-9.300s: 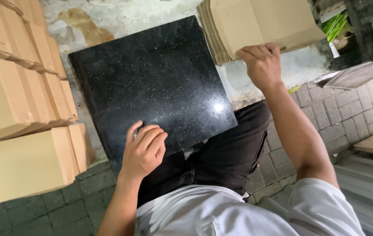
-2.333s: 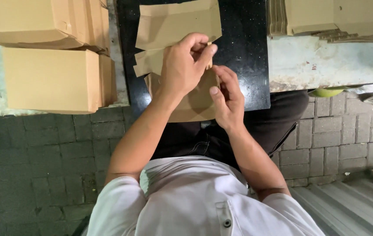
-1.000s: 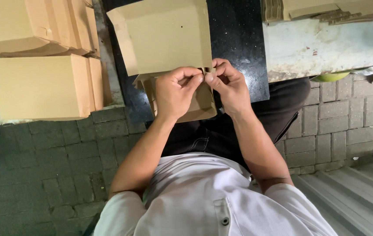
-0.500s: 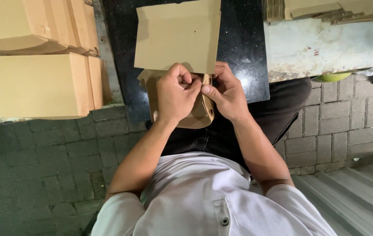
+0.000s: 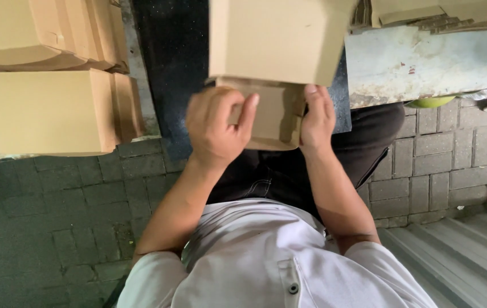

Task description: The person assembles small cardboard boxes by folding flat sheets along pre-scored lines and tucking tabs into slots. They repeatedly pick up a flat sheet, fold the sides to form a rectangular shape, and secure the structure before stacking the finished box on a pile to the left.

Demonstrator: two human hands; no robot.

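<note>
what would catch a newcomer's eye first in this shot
At centre, the left hand and right hand grip a half-folded brown cardboard box over a black polished stone slab. At left stand stacked finished brown cardboard boxes; at upper right, a pile of flat cardboard blanks.

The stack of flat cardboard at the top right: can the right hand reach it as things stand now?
Probably not at once: the right hand grips the cardboard box, with the stack beyond.

A plain brown cardboard box [image 5: 274, 63], partly folded, sits tilted on a black speckled slab [image 5: 169, 74], its big flat panel upward and lower flaps bent inward.
</note>
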